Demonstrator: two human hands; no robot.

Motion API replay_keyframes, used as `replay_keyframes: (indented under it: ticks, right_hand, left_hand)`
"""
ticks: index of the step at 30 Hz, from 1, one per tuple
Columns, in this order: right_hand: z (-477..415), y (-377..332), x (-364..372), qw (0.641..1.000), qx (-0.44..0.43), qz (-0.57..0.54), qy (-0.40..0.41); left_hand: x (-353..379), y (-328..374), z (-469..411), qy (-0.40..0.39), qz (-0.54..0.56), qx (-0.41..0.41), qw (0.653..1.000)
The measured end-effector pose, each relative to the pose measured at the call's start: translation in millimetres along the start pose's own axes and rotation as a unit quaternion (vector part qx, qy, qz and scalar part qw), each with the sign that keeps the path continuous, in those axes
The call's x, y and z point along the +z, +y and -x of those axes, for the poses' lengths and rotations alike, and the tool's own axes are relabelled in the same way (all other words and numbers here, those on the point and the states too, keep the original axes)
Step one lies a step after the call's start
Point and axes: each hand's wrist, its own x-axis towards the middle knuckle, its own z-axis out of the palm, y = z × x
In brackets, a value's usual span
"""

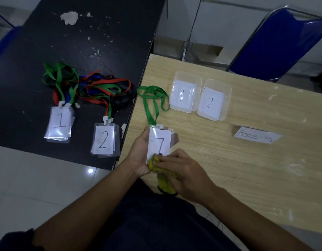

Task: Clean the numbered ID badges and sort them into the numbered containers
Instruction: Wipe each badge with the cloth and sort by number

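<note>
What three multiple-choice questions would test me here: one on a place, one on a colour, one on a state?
1. Where do container 1 and container 2 stand? A) black table B) wooden table C) blue chair
2. What colour is the held badge's lanyard? A) green B) red C) blue
3. What is the right hand doing? A) resting open B) lifting a container C) pressing a yellow cloth on the badge

Answers: 1 B, both sit on light wood; 2 A, the strap from its clip is green; 3 C, its fingers grip the cloth against the badge in the left hand.
</note>
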Motion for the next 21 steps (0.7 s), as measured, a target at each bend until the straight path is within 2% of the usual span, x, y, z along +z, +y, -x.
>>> replay_keyframes:
  ticks: [4, 7, 9, 13, 15, 17, 19, 21]
  right_hand:
    - [-2.6, 12.7, -4.9, 0.991, 0.091, 0.071, 0.074]
    - [5.6, -4.5, 13.1, 0.998, 0.004, 0.049, 0.046]
    - [7.8, -5.5, 15.7, 0.999, -0.019, 0.023, 0.029]
    - [-14.6, 11.9, 0.4, 0.995, 0.052, 0.068, 0.059]
    - [-29.7, 19.2, -4.0, 0.982, 0.127, 0.098, 0.099]
    - [-39.1, 16.2, 1.0, 0.972, 0.181, 0.077, 0.127]
    - [-37.7, 4.4, 13.5, 0.979, 0.158, 0.054, 0.118]
    - [-27.7, -5.9, 21.4, 0.992, 0.089, 0.025, 0.080]
  left_hand:
    - [-1.7, -2.5, -1.6, 0.018, -0.005, 0.002, 1.000]
    - [0.7, -2.1, -0.6, 0.022, 0.004, 0.000, 1.000]
    - [0.4, -1.2, 1.4, 0.020, 0.002, 0.002, 1.000]
    - [5.7, -12.2, 2.1, 0.021, -0.059, -0.025, 0.998]
    - [8.8, -17.1, 1.6, 0.023, -0.080, -0.031, 0.996]
    - [9.8, -14.6, 1.1, 0.018, -0.085, -0.025, 0.996]
    - [7.9, -6.9, 1.4, 0.018, -0.091, -0.018, 0.996]
    - [2.1, -0.9, 2.1, 0.030, -0.096, -0.019, 0.995]
